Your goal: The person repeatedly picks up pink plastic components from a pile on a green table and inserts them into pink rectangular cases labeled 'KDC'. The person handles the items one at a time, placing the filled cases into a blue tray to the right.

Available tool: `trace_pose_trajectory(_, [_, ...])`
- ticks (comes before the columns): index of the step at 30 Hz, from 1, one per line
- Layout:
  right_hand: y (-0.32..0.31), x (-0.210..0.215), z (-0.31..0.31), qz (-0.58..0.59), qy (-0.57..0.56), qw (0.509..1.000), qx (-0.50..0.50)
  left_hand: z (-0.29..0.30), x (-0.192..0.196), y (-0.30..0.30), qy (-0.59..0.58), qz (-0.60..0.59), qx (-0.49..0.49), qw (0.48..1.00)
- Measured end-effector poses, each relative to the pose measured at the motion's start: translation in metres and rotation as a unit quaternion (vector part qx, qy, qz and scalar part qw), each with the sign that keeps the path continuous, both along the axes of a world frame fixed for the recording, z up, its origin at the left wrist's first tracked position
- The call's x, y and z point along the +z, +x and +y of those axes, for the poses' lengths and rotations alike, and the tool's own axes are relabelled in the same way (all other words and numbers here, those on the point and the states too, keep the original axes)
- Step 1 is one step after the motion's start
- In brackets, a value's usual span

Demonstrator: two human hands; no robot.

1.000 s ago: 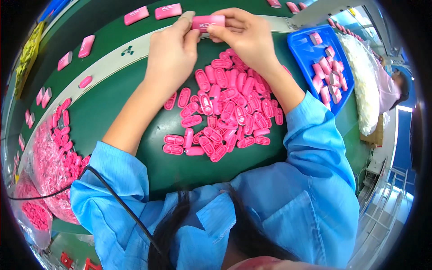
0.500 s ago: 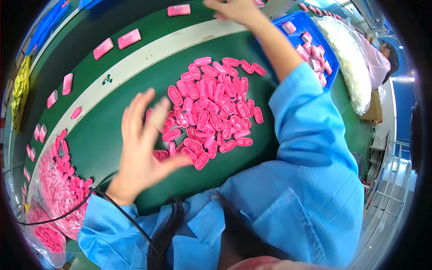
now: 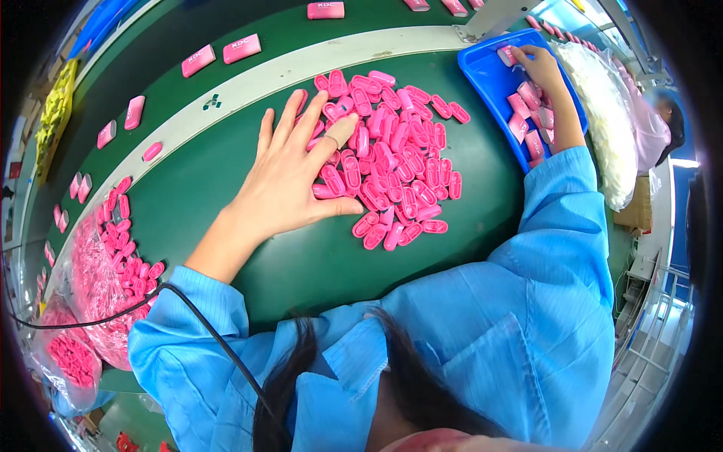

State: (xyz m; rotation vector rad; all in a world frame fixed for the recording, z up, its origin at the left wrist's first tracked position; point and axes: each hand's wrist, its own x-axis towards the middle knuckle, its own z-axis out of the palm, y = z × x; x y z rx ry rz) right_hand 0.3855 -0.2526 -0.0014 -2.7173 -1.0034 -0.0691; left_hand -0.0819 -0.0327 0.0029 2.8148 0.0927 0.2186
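The left hand (image 3: 290,169) lies palm down with its grip wide, fingers and thumb spread over the left side of a heap of pink caps (image 3: 395,139) on the green counter (image 3: 271,282). The right hand (image 3: 546,71) reaches into the blue tray (image 3: 493,90); its grip is narrow at a pink case (image 3: 506,56) near the tray's far end, though I cannot tell whether it has closed on it. More pink cases (image 3: 520,105) sit together in the tray, nearer the person. Beyond a curved pale rail (image 3: 301,66), other cases lie spaced out in a line. Clear bags (image 3: 75,361) of pink pieces rest at the left, crossed by a black cable (image 3: 203,320).
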Motion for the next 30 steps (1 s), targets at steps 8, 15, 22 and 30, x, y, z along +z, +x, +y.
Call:
trace_pose_trajectory(8, [-0.046, -0.002, 0.000, -0.017, 0.075, 0.997, 0.015, 0.046, 0.022, 0.047, -0.165, -0.104, 0.167, 0.967])
trace_pose_trajectory(15, [-0.096, 0.034, 0.005, 0.001, 0.165, 0.984, 0.059, 0.052, 0.011, 0.078, 0.075, -0.196, -0.131, 0.969])
trace_pose_trajectory(22, [-0.221, 0.071, 0.106, 0.309, 0.330, 0.852, 0.267, 0.048, 0.023, 0.066, -0.040, -0.143, 0.101, 0.984])
trace_pose_trajectory(30, [-0.230, 0.010, 0.174, 0.488, 0.336, 0.768, 0.245, 0.066, 0.004, 0.073, -0.624, -0.169, 0.164, 0.745])
